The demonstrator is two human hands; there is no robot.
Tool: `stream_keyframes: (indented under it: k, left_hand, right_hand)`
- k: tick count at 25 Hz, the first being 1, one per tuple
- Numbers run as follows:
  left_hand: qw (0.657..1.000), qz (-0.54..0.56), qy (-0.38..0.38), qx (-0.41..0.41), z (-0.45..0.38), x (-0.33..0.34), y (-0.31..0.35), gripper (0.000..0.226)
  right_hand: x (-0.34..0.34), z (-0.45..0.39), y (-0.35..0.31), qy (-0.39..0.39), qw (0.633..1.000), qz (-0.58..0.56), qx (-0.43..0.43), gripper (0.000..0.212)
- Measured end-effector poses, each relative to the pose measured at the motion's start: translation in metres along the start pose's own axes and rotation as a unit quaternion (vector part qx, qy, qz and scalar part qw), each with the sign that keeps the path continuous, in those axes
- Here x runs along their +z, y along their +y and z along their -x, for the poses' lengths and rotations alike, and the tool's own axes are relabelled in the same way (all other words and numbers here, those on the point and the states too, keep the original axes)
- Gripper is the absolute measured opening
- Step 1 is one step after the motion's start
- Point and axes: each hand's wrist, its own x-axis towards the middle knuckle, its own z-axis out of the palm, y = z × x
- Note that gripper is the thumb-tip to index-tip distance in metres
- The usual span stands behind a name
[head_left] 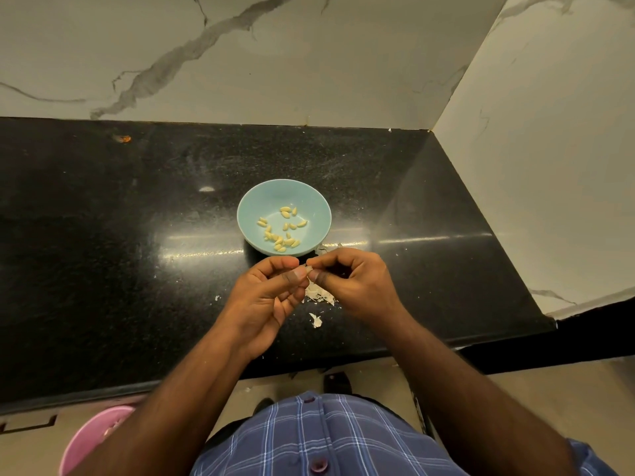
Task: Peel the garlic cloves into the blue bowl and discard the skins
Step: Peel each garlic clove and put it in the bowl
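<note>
Clove (308,269) pinched between both thumbs and forefingers, just short of bowl (254,201). Left hand (271,290) gripping to steady, right hand (350,283) nipping skin. Best peeled tip-first, over skins (319,295) heaped below, then dropped forward among peeled cloves (281,231).

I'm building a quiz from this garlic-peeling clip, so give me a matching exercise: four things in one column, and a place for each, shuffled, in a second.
Things:
1. peeled cloves
2. garlic clove
3. loose skins
4. pink bin

Places:
A. on the black counter, beneath the hands
B. on the floor, below the counter's front edge
C. inside the blue bowl
D. pinched between the left hand and the right hand

Pairs: 1-C, 2-D, 3-A, 4-B
</note>
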Motion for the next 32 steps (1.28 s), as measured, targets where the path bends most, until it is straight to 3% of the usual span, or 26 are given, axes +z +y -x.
stream_keyframes:
  k: [6, 12, 18, 32]
  left_hand:
    - [0.995, -0.063, 0.008, 0.074, -0.0011, 0.0008, 0.0007, 0.026]
    - [0.994, -0.059, 0.002, 0.087, -0.0013, 0.0015, -0.0002, 0.027]
    - [0.994, -0.056, 0.001, 0.091, -0.0027, 0.0015, -0.0020, 0.025]
    - [0.997, -0.047, -0.013, 0.064, -0.0060, -0.0013, -0.0014, 0.023]
  right_hand:
    - [-0.0008, 0.0001, -0.0029, -0.015, 0.989, -0.126, 0.073, 0.013]
    - [0.0003, 0.0009, -0.0018, -0.006, 0.980, -0.177, 0.092, 0.014]
    - [0.0041, 0.0027, 0.0007, 0.013, 0.995, -0.098, 0.031, 0.020]
    - [0.0009, -0.0001, -0.0029, -0.008, 1.000, -0.006, 0.000, 0.027]
